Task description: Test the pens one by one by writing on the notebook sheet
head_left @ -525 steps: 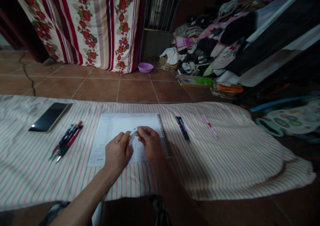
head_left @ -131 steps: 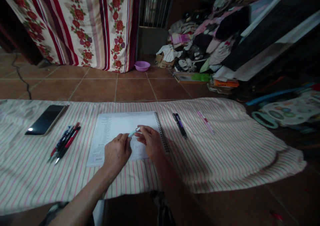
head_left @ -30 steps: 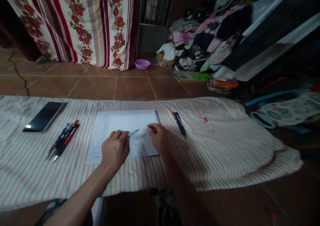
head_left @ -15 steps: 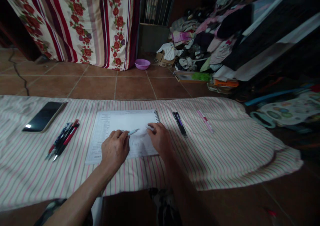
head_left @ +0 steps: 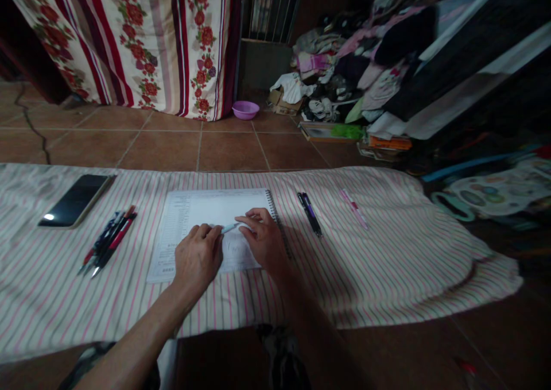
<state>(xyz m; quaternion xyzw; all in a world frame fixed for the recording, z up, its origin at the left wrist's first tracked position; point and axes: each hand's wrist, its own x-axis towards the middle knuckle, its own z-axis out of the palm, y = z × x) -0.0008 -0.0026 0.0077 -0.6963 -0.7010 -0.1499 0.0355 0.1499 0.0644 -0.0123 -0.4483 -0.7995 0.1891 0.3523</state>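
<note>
Notebook (head_left: 215, 203) on cloth (head_left: 408, 263), phone (head_left: 75, 200) and pen bundle (head_left: 112, 234) to its left; loose pens (head_left: 309, 213) right, basin (head_left: 245, 111) behind on floor (head_left: 167, 147)

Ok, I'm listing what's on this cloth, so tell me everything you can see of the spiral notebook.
The spiral notebook lies flat on the striped cloth, its dark coil along the right edge. It looks like white paper, with a column of small print down its left side and faint marks near the lower middle, too blurred to read. The left hand, holding a light blue pen, and the right hand hide parts of it; whether they touch it is hard to tell.
</note>
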